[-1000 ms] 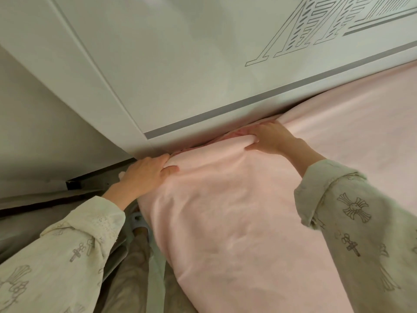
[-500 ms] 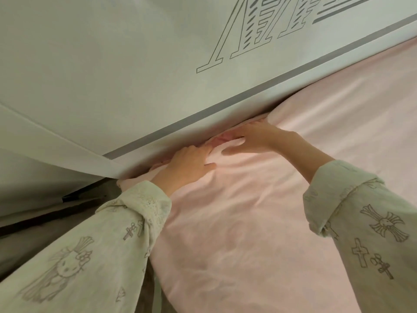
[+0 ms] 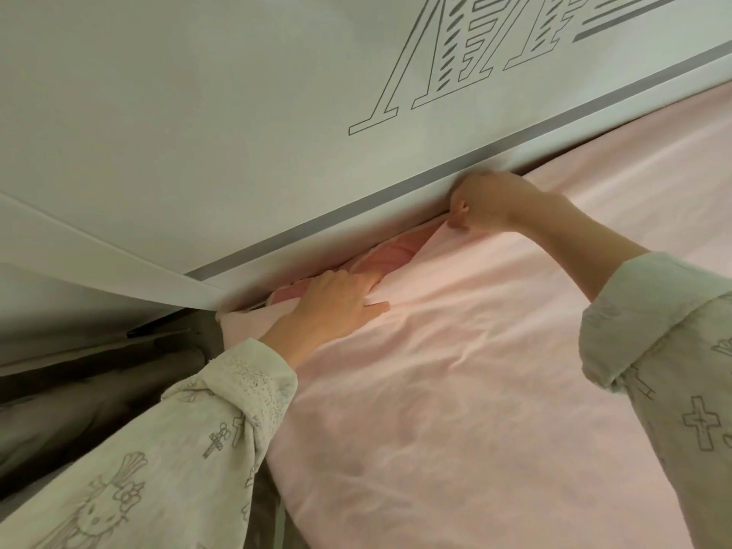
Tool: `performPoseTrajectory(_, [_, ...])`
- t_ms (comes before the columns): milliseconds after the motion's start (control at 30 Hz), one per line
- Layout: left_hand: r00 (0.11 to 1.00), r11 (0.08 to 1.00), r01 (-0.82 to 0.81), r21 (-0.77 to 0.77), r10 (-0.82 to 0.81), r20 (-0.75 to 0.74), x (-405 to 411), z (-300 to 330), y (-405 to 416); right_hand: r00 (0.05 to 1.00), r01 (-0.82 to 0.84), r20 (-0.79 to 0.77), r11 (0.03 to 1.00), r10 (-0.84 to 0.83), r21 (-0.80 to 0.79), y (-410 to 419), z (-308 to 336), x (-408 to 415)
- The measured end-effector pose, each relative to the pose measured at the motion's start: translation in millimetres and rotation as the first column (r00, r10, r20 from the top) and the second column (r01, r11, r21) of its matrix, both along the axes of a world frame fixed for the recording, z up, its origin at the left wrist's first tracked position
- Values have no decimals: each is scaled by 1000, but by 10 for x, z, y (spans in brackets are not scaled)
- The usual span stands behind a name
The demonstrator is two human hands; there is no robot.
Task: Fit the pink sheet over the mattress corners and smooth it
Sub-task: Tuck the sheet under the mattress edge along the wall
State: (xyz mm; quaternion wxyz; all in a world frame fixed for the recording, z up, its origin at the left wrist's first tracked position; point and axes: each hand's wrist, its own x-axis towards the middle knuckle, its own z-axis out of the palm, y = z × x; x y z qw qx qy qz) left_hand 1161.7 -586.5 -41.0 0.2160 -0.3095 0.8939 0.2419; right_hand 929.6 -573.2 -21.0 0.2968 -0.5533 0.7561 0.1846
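Since half a second ago the right hand point(image 3: 489, 204) has slid further right along the headboard point(image 3: 237, 132), away from the left hand point(image 3: 336, 303), so the two now work apart. It pinches the pink sheet point(image 3: 455, 370) edge, thumb curled, wrist cocked up against the board (likely drawing slack taut). The left hand lies flat with straight fingers, pinning the sheet near the mattress corner, where a darker pink layer point(image 3: 390, 255) shows in the gap. The sheet already covers the mattress top, wrinkled.
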Motion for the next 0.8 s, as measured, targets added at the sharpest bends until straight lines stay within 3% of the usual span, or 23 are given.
performPoseTrajectory(100, [1000, 1000, -28, 15, 28, 13, 14, 5, 8, 993, -84, -97, 962, 60, -260, 118, -96, 106])
performPoseTrajectory(200, [995, 993, -94, 75, 95, -17, 26, 33, 16, 998, -63, -30, 840, 56, -538, 204, -189, 165])
performPoseTrajectory(333, [990, 993, -95, 66, 101, -101, 62, 45, 73, 1000, -8, 6, 766, 15, -643, 268, -315, 232])
performPoseTrajectory(467, [973, 986, -124, 111, 143, -182, 119, -39, 150, 999, 38, 19, 791, -34, -611, 274, -397, 278])
performPoseTrajectory(600, [987, 998, -61, 2, 61, -148, 85, -44, 175, 998, 57, 22, 936, -52, -346, 191, -452, 222])
performPoseTrajectory(800, [992, 993, -40, -114, 26, -124, 14, 1, 198, 995, -21, -101, 993, 9, -119, 131, -359, 172])
